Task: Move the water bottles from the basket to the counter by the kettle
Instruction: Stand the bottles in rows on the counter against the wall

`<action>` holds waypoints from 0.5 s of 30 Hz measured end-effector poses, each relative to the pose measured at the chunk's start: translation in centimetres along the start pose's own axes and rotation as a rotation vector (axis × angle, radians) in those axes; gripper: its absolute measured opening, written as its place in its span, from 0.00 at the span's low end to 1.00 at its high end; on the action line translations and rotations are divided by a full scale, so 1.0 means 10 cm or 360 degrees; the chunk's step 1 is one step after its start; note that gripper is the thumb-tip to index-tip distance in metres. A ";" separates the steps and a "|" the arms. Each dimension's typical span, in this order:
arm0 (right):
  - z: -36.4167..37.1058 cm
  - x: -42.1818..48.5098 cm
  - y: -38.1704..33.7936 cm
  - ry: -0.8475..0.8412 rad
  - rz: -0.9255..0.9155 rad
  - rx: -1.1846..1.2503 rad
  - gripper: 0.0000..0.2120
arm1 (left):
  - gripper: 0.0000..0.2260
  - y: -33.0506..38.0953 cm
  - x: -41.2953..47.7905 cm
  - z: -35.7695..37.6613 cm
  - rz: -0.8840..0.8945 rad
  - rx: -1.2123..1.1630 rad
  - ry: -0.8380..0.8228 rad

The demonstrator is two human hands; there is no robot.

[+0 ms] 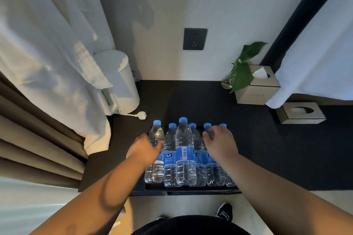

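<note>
Both bare forearms reach over six clear blue-capped plastic water bottles (184, 150) standing upright in a shallow black tray (191, 190) on the dark counter (257, 139). Left hand (146, 149) wraps the leftmost bottle (156, 150); right hand (221, 142) closes around bottles at the right end, well apart from the white kettle (118, 82).

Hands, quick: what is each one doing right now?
Left hand: closed around the leftmost bottle.
Right hand: gripping a bottle near the right end, fingers curled over its shoulder.
</note>
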State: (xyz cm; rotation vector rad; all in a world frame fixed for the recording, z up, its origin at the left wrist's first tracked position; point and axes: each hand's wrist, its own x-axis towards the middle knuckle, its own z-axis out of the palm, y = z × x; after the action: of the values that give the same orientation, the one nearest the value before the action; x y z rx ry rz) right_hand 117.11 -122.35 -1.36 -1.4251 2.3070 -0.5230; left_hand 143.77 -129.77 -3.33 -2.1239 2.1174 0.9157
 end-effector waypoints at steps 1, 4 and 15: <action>0.01 0.02 -0.07 -0.0025 -0.0008 0.0028 0.11 | 0.25 0.01 0.05 -0.02 0.0012 0.0012 0.0001; 0.00 0.09 -0.34 -0.0150 0.0012 0.0125 0.14 | 0.27 0.08 0.19 -0.07 0.0017 0.0030 -0.0005; 0.15 0.57 -0.62 -0.0599 -0.0096 -0.0022 0.25 | 0.21 0.24 0.54 -0.15 -0.0096 0.0062 -0.0088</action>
State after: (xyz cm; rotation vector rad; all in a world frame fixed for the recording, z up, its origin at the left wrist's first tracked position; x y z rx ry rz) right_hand 120.25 -130.28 -0.26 -1.4601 1.9782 -0.2295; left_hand 141.69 -135.50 -3.34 -2.1061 2.0169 0.9091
